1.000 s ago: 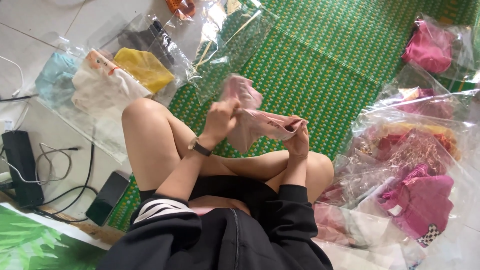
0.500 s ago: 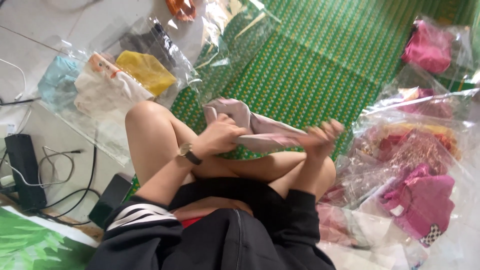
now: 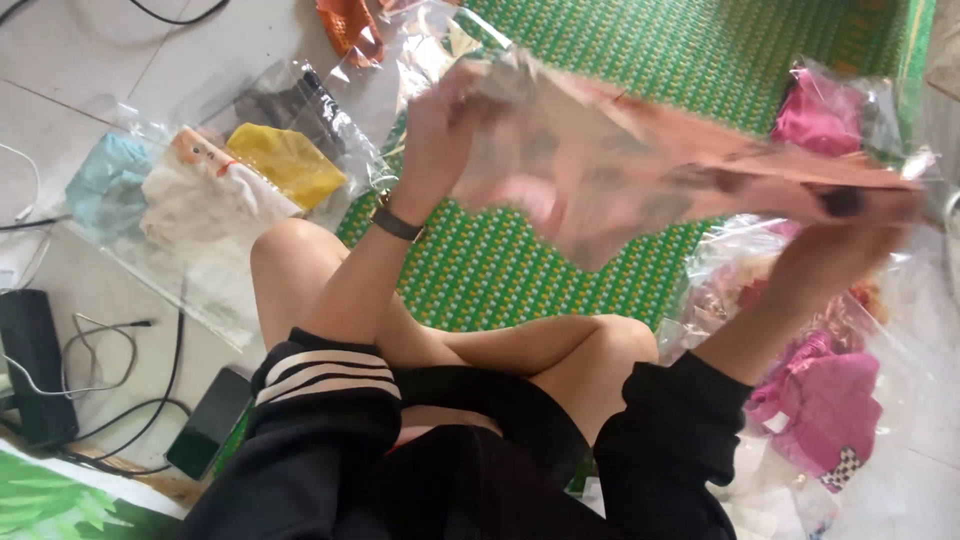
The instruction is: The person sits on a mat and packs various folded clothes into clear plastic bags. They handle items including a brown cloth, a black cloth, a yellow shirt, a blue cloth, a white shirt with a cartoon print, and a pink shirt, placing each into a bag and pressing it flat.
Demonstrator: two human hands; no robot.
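Observation:
I sit cross-legged on a green woven mat (image 3: 560, 260). Both my hands hold a pale pink garment (image 3: 620, 165) stretched wide in the air in front of me, blurred by motion. My left hand (image 3: 435, 125) grips its left edge, raised high; a dark watch sits on that wrist. My right hand (image 3: 840, 240) grips the right edge, out over the bags at the right.
Clear plastic bags with folded clothes lie at the left (image 3: 210, 190), holding yellow, white and pale blue pieces. More bags with pink clothes (image 3: 825, 410) lie at the right. A phone (image 3: 207, 425), cables and a black box (image 3: 35, 365) rest on the tiled floor.
The garment was bunched low over my knees; now both hands have lifted it and pulled it out wide, the right hand moving far to the right.

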